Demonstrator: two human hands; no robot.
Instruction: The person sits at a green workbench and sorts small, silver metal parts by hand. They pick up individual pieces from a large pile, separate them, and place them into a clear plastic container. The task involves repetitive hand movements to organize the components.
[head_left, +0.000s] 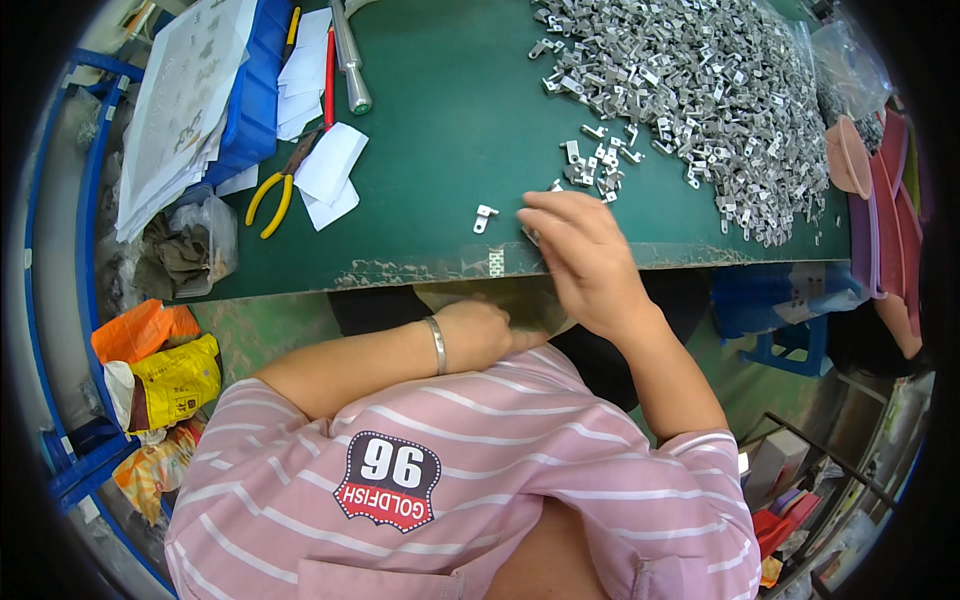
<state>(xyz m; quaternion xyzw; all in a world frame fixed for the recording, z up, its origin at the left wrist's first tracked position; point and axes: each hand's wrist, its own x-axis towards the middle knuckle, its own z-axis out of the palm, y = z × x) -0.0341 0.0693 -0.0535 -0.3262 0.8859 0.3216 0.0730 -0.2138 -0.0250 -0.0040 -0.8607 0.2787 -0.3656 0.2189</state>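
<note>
My right hand (589, 259) is above the front edge of the green tabletop (420, 150), fingers bent and pointing left. A small metal bracket shows partly beneath its fingertips; whether the fingers hold it is unclear. Just left of them lies a single silvery bracket (484, 218). My left hand (476, 336), with a metal bangle on its wrist, is low at my lap beside a yellowish translucent container or sheet (540, 304). Its fingers are largely hidden, so its grip cannot be made out. Beyond the right hand sit a small cluster of brackets (596, 166) and a large heap (697, 105).
At left are yellow-handled pliers (270, 202), paper slips (330, 172), a red-handled tool (330, 75), a metal-handled tool (352, 67), a blue bin (255, 97) and a clear tub with cloth (217, 240). A blue stool (795, 349) stands below right.
</note>
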